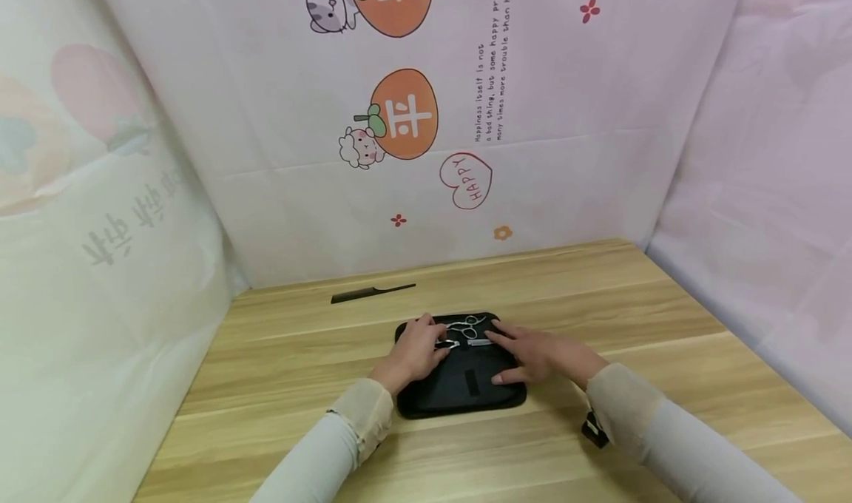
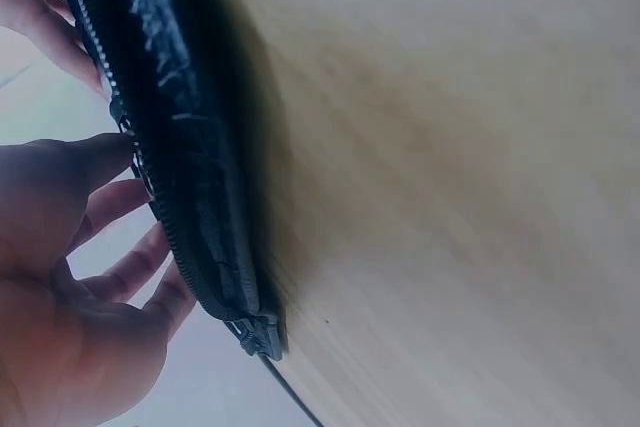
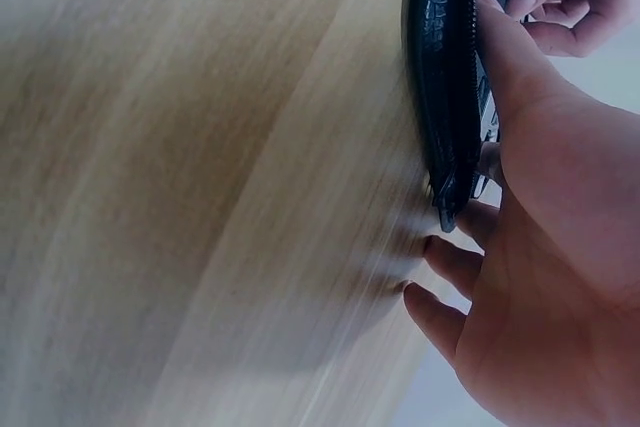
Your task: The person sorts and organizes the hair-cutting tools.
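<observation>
A black zip case lies spread on the table. Silver scissors rest in its far part, their finger rings showing. My left hand reaches over the case's left side, thumb and fingers curled at a second pair of metal scissor handles, which it pinches; the blades are hidden. In the left wrist view, thumb and index finger meet at metal just inside the case's zip edge. My right hand rests spread over the right edge, fingers straight, beside a flat silver piece.
A black tail comb lies on the wooden table behind the case, to the left. Printed white cloth hangs along the table's back edge and both sides. A small black object shows under the right wrist.
</observation>
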`<state>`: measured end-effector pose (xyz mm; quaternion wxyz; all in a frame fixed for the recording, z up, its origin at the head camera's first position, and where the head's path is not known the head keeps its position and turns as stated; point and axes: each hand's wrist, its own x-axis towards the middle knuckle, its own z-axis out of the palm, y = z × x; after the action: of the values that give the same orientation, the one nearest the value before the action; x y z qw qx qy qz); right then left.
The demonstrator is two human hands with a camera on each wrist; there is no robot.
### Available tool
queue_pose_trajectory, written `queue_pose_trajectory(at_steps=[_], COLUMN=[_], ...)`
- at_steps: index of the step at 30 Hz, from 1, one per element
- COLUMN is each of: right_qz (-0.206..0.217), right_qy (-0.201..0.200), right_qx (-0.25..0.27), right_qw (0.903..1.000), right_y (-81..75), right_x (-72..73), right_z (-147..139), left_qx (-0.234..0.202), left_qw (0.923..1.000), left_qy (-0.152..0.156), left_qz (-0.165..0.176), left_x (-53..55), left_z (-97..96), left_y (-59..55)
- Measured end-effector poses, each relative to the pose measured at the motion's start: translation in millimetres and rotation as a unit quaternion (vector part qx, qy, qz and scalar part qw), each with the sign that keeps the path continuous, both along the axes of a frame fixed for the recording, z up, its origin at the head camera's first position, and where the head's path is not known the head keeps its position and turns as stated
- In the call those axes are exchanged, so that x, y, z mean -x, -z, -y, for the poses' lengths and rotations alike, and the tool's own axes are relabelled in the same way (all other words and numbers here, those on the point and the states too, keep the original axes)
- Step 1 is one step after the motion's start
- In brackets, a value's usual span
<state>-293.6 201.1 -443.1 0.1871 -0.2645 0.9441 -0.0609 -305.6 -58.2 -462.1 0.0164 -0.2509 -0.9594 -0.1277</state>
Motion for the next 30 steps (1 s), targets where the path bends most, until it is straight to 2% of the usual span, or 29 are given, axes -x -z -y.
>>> queue_pose_trajectory(at_steps=[5,12,30], right_qz=[0.004,0.001,0.006], right_qy=[-0.003,-0.003,0.004], right_qx=[0.004,0.006,-0.005], right_qw=[1.0000,1.0000,1.0000], right_y=[-0.1,-2.3,-1.4], right_x=[-1.1,-0.9,-0.8], right_z=[0.3,0.6,1.5], left_qx=[0.003,-0.013,-0.046], left_qw=[1.0000,0.9999,0.9988], left_qy=[-0.002,0.003,0.004], left_qz=[0.000,-0.004,0.019], left_x=[-1.3,-3.3,4.9], left_z=[1.7,3.8,3.6], left_y=[3.2,-1.7,2.6])
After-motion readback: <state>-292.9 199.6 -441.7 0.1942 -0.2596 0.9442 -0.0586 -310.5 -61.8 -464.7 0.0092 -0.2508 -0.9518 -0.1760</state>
